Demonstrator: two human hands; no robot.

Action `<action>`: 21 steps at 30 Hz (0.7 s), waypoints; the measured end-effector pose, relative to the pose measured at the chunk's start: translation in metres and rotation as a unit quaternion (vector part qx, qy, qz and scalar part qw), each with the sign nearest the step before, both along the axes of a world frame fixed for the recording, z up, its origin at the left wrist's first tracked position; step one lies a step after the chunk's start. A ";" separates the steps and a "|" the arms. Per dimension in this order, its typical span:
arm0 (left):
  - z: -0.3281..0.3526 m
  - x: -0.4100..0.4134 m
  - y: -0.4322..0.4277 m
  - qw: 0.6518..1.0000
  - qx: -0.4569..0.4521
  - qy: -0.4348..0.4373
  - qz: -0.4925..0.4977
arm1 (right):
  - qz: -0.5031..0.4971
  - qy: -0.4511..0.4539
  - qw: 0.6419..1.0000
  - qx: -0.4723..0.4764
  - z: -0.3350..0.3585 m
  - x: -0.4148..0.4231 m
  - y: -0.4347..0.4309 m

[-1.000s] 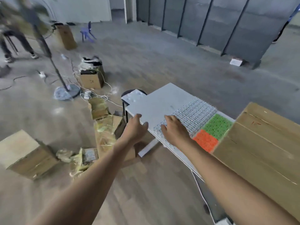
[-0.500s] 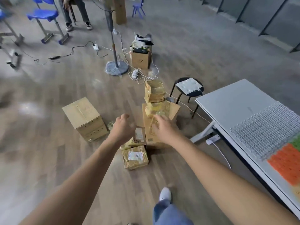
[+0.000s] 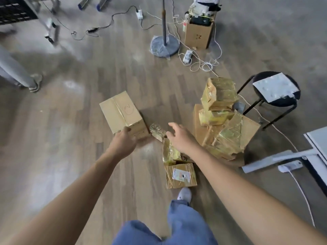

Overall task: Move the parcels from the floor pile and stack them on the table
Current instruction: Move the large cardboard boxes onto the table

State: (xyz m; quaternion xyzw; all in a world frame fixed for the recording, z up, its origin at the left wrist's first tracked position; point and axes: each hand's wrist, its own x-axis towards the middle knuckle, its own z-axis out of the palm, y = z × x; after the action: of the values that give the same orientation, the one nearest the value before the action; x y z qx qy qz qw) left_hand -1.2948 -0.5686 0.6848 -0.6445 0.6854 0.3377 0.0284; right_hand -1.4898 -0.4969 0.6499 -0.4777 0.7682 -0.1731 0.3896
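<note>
- Reaching down toward the floor, the left hand was released and held nothing. Its loosely bent fingers were at the near corner of the plain cardboard box, and I could not tell if they touched it.
- Between the two hands, just past the fingertips, lay a small wrapped parcel, close beside the box.
- The right hand was released too, its fingers spread and empty, hovering over a taped parcel. A labelled parcel lay under its forearm, nearer to the person.
- To the right of that hand stood the floor pile, with parcels leaning one on another.
- Far to the right of both hands, well apart, only a corner of the table was visible.
- The box seemed to be the next thing to take. To take it well, each hand should go to an opposite side, low near the bottom edge, because the glossy tape could slip.
- A white cable lay on the floor before the table, so the feet would need care on the way.
</note>
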 end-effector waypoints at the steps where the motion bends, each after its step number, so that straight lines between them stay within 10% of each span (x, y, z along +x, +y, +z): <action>1: -0.007 0.003 -0.019 1.000 0.006 -0.007 0.005 | -0.009 -0.016 1.000 0.007 -0.007 0.003 -0.017; 21: -0.345 0.068 -0.510 0.973 0.044 -0.115 -0.193 | -0.360 -0.208 0.891 0.180 -0.329 0.137 -0.335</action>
State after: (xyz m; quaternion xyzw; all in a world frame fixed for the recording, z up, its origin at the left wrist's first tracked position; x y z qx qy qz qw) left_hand -1.2266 -1.0788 0.3399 -0.5323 0.7735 0.2797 0.2002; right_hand -1.3524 -0.8319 0.3212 -0.0432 0.8067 -0.2555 0.5311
